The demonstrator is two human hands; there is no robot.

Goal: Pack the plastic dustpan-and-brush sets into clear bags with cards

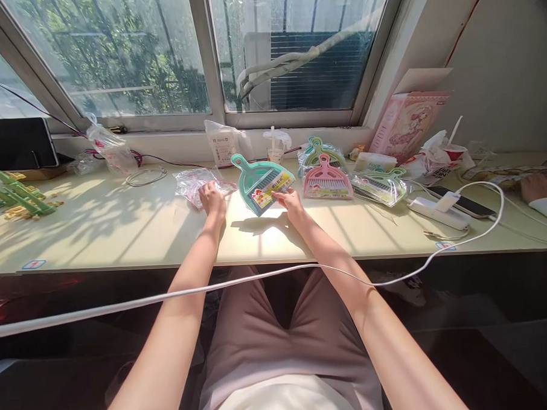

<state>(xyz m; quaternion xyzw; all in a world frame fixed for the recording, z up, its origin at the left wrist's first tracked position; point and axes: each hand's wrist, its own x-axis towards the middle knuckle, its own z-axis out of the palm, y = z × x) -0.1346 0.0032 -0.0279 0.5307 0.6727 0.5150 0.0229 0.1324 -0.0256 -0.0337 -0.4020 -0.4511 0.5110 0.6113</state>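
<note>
Head view shows our right hand (290,204) pinching a raised teal dustpan-and-brush set (259,184), left hand (213,201) palm-down at crumpled plastic packaging (187,183), its grip unclear, white cable (258,277) crossing before us.

Phone (475,207) beside power strip (439,215), pink box (408,126) near window (144,59)
</note>
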